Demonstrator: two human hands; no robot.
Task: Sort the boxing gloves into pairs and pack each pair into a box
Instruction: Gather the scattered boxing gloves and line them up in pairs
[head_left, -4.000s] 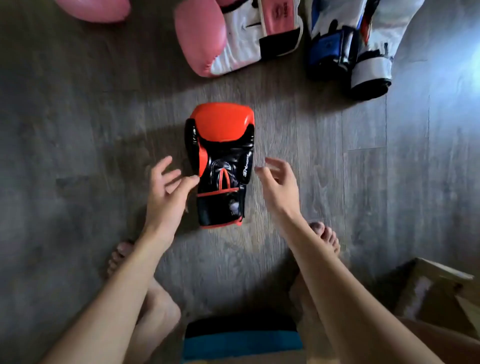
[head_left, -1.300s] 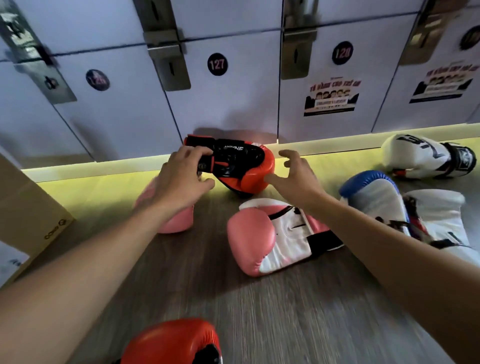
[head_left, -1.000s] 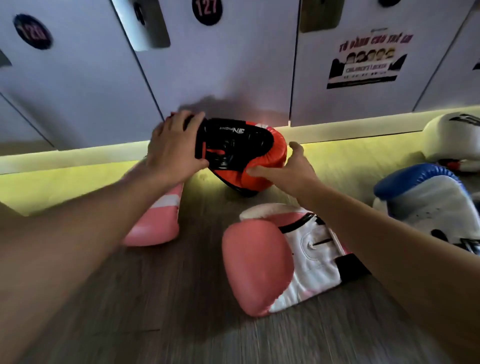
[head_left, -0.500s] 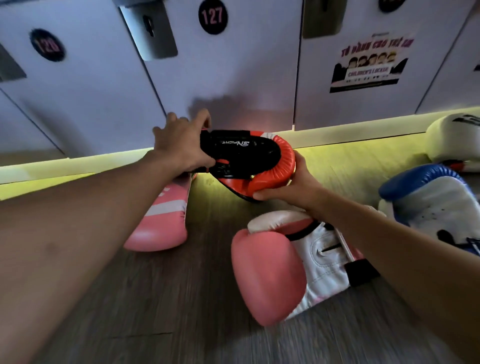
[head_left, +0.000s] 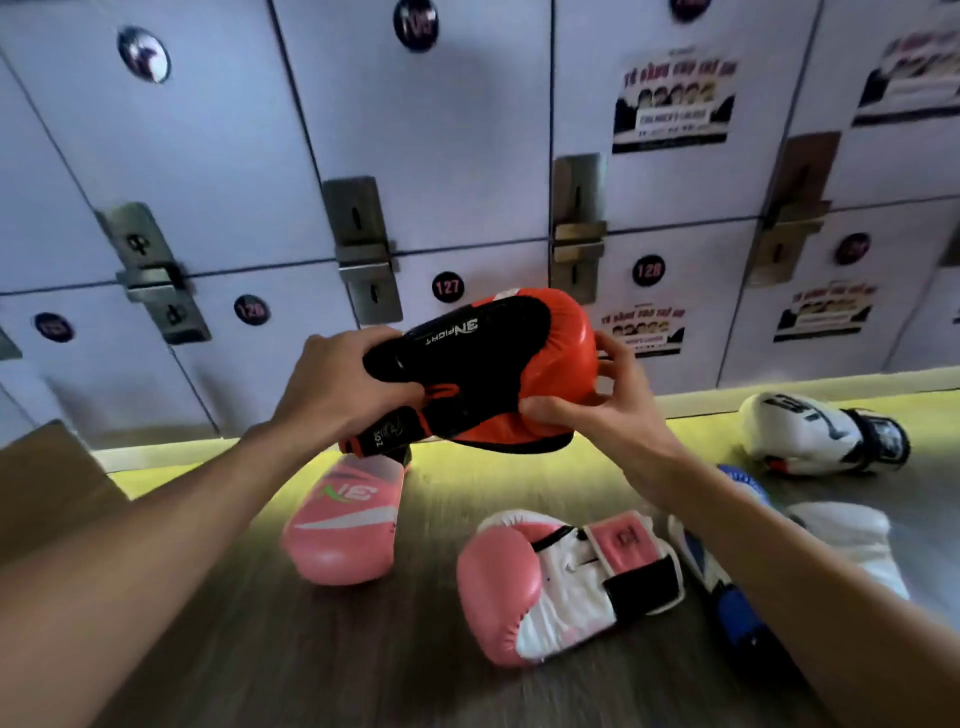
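Mid-frame, a person's left hand (head_left: 337, 387) grips the cuff and right hand (head_left: 597, 410) pinches the padded end of an orange glove (head_left: 498, 364); it looks soft, light, bulky.

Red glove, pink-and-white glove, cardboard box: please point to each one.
red glove (head_left: 558, 353), head view, red padded end.
pink-and-white glove (head_left: 493, 587), head view, pink padded front.
cardboard box (head_left: 47, 478), head view, brown side.

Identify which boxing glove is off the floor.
The red-and-black glove: the left hand grips its cuff, the right hand its padded end. All the others lie on the floor.
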